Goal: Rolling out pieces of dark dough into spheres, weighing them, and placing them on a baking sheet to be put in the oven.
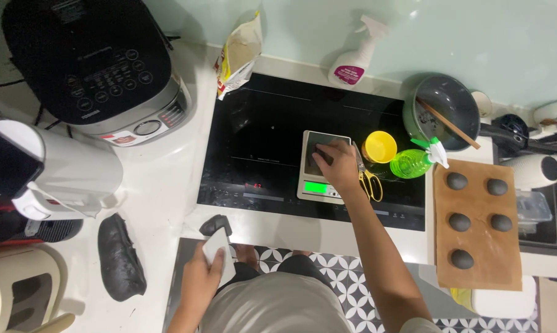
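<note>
Head view | right hand [339, 166] curled on dark dough atop scale [323, 165] | left hand [201, 279] grips white scraper [217, 246] | pink-labelled spray bottle [354, 58] far | yellow-white bag [238, 55] far left

Black rice cooker [93, 61] upper left. Flour bag [238, 55] against wall, upper centre. Spray bottle [354, 58] beside it. Yellow cup [379, 147], green bottle [414, 161], scissors [368, 176] mid-frame. Grey pot [442, 111] upper right. Board [476, 225] with five dark balls, right.

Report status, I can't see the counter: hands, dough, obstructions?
Right hand pressing dark dough piece on scale. Left hand holding white scraper. Scissors beside scale.
</note>
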